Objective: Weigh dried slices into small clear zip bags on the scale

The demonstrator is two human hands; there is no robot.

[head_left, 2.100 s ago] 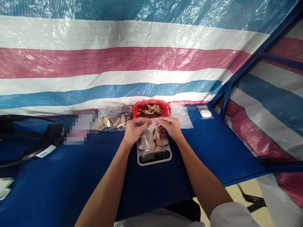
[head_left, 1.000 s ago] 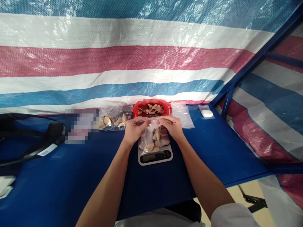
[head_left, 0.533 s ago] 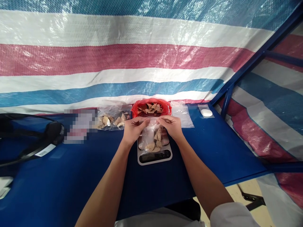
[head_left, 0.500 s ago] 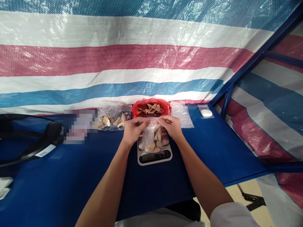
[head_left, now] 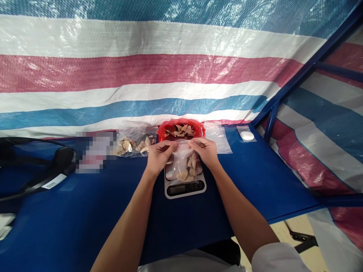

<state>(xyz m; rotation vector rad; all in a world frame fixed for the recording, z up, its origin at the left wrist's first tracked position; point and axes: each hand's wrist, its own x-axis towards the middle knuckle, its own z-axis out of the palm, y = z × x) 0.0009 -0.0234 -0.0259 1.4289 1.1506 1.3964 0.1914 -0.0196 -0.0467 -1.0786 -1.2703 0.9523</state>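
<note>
Between my hands is a clear zip bag (head_left: pixel 183 160) with pale dried slices (head_left: pixel 189 170) gathered in its lower part. My left hand (head_left: pixel 159 155) pinches the top edge on one side, and my right hand (head_left: pixel 204 151) pinches it on the other. The bag hangs over a white kitchen scale (head_left: pixel 185 190) and covers much of its plate; whether it touches the plate I cannot tell. Just behind my fingers stands a red plastic bag (head_left: pixel 203 130), open at the top, with more dried pieces (head_left: pixel 181 130) inside.
Filled clear bags (head_left: pixel 127 145) lie left of the red bag. Flat clear bags (head_left: pixel 218 139) are to its right, then a small bag with a white oval object (head_left: pixel 247 135). A black strapped device (head_left: pixel 64 160) sits far left on the blue table (head_left: pixel 255 181). Striped sheeting (head_left: pixel 141 70) rises behind.
The slices in the hanging bag have shifted slightly right and up, and the bag's lower edge uncovers more of the scale's display. Both hands keep their pinch on the top edge.
</note>
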